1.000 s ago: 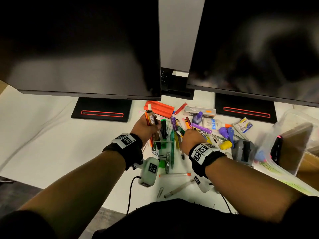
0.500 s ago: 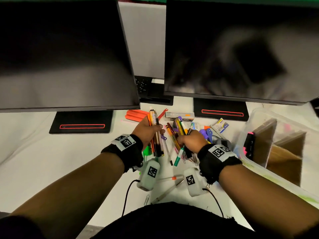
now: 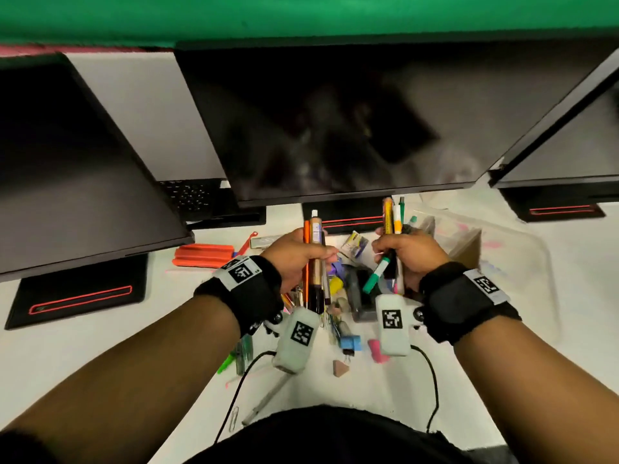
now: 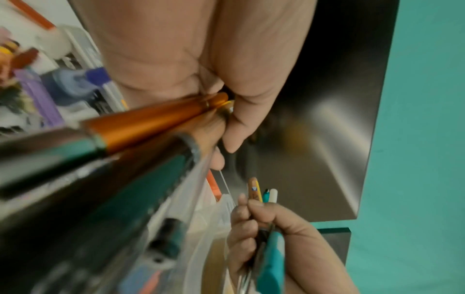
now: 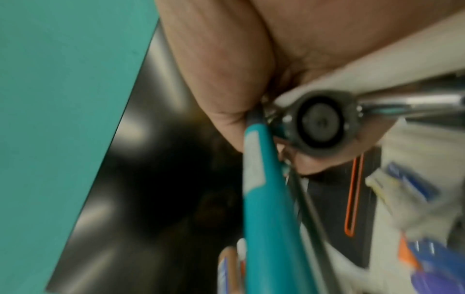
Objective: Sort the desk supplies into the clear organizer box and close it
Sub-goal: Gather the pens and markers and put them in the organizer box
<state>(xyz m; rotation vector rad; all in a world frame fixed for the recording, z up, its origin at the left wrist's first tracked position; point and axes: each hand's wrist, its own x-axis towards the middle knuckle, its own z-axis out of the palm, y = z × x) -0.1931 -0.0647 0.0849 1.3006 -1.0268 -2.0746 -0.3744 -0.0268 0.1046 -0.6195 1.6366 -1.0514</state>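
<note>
We have both hands raised above the desk, each wrapped around a fistful of writing tools. Our left hand (image 3: 294, 252) has its fingers curled tight around a bundle of pens (image 3: 315, 262), an orange barrel and a brown marker among them, held upright so none slips out. Our right hand (image 3: 407, 252) is likewise closed around its own bundle of markers (image 3: 392, 229), with a teal-capped marker (image 3: 376, 274) sticking out below at about seven o'clock, looser than the rest. We judge that we gather the long items in bunches so they can go into one compartment together. The clear organizer box (image 3: 522, 249) lies open on the desk at roughly two o'clock from our right hand, near it, with brown cardboard dividers (image 3: 467, 244) standing inside. Between and below our hands, toward six o'clock, a litter of small supplies (image 3: 348, 339) lies on the white desk (image 3: 100, 356), clips and erasers included, not yet sorted. Black monitors (image 3: 335, 128) fill twelve o'clock.
</note>
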